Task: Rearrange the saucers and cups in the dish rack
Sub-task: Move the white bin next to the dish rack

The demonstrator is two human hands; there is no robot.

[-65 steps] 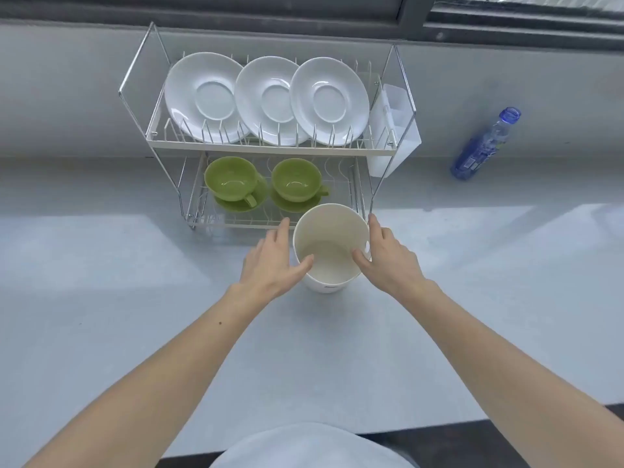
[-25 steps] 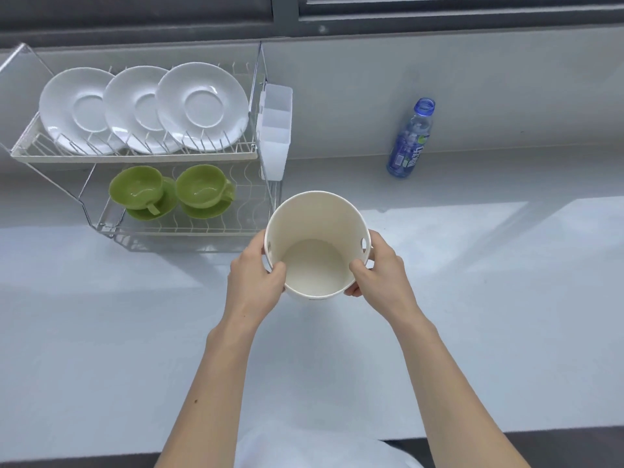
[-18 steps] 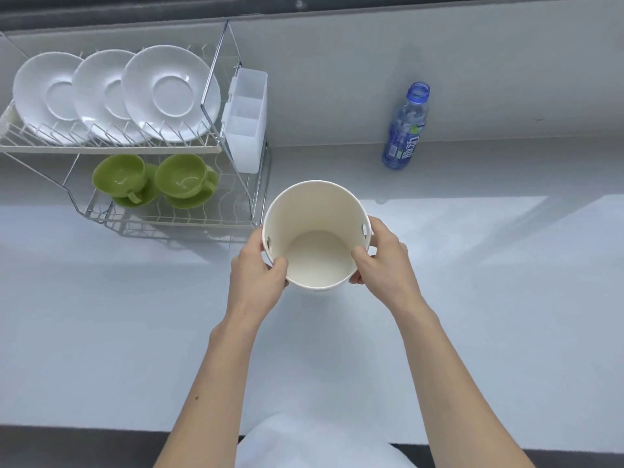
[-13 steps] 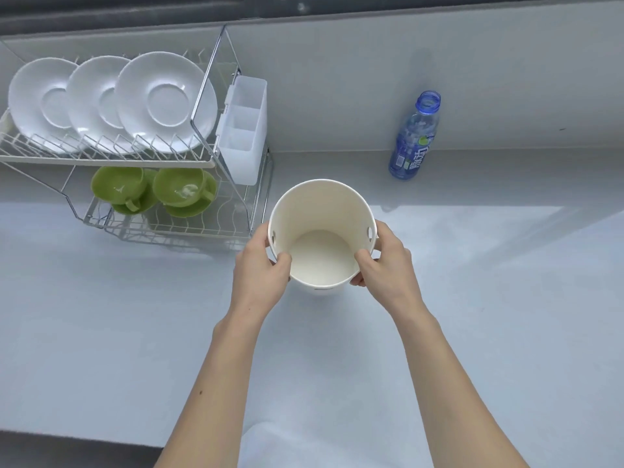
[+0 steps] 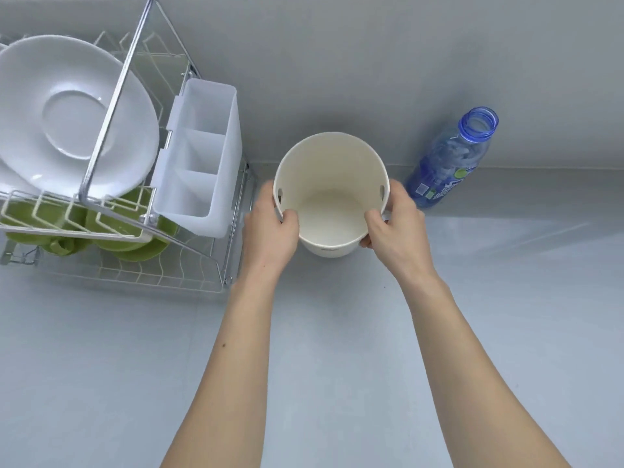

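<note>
White bucket (image 5: 332,194) now farther back on counter (image 5: 337,366), near wall, between rack and bottle. Left hand (image 5: 270,228) and right hand (image 5: 396,228), fingers clamped on its rim. Dish rack (image 5: 141,211): one saucer (image 5: 72,119) whole, others cut off; two green cups (image 5: 125,231) half hidden. One bottle (image 5: 450,160).

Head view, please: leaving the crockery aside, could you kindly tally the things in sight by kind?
Dish rack: 1
Cutlery holder: 1
Bucket, held by left hand and right hand: 1
Bottle: 1
Total: 4
</note>
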